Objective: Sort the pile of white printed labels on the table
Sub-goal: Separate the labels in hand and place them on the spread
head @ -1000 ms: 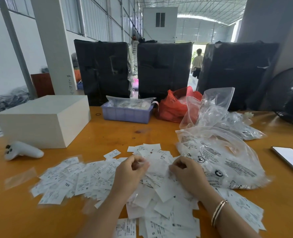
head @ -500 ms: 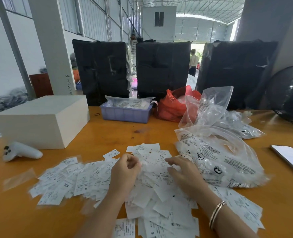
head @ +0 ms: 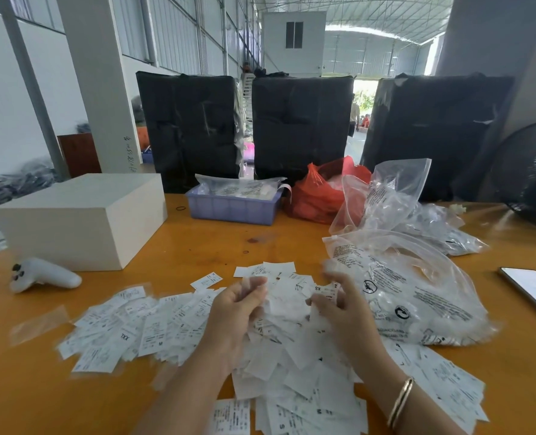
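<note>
Head view, both hands (head: 291, 309) pinching labels (head: 153, 328) mid-pile, bare table (head: 40, 387) at left edge

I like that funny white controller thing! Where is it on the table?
The white controller lies at the far left of the orange table in the head view, just in front of the big white box, left of the labels.

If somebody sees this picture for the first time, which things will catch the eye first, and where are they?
First comes the wide pile of white printed labels spread over the near part of the orange table, with the left hand and the right hand raised over its middle. Next, the red plastic bag at the far edge stands out beside the lilac tray, and three tall black wrapped bundles rise behind the table.
</note>
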### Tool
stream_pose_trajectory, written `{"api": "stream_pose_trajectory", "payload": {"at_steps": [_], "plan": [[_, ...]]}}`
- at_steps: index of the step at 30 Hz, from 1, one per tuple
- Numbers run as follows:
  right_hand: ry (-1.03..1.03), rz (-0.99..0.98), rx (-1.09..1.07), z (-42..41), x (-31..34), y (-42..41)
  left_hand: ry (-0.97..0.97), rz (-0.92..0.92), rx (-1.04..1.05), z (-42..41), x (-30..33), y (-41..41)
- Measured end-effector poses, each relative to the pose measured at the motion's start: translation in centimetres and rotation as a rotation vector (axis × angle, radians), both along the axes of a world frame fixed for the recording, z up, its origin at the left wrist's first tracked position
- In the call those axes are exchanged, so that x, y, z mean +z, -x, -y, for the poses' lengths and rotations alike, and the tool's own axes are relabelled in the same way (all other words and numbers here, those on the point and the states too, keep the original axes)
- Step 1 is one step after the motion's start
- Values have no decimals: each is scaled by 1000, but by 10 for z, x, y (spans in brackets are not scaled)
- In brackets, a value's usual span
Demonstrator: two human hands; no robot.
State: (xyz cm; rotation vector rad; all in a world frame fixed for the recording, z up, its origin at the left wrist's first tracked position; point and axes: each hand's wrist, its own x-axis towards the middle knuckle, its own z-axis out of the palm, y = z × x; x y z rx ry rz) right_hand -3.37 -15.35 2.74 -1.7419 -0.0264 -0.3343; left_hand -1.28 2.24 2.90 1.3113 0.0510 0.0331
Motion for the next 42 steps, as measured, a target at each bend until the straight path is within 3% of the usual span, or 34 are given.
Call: {"api": "stream_pose_trajectory", "payload": {"at_steps": [4, 7, 13, 20, 22, 25, 27, 31, 33, 38, 42], "plan": [[-27, 12, 49, -11, 0, 8, 160, 2, -29, 3, 2, 1], [-213, -79, 127, -16, 2, 14, 226, 13, -18, 3, 3, 2], [15, -70, 206, -16, 5, 14, 159, 39, 6, 5, 2, 3], [-257, -142, 128, -12, 2, 10, 227, 94, 3, 5, 3, 4], [-283, -134, 81, -10, 2, 10, 137, 102, 35, 3, 5, 4], [-258, -113, 69, -12, 3, 11, -173, 171, 57, -1, 5, 4], [-223, -66, 87, -14, 3, 13, -247, 168, -1, -1, 6, 3], [-159, 75, 120, -14, 2, 14, -249, 18, -303, 0, 11, 11], [-109, 113, 110, -13, 0, 13, -303, 17, -357, 3, 10, 14], [-38, 162, 114, -14, -1, 13, -216, -5, -226, 9, 6, 14], [-167, 126, 74, -11, -4, 10, -126, -21, -92, 8, 6, 14]]}}
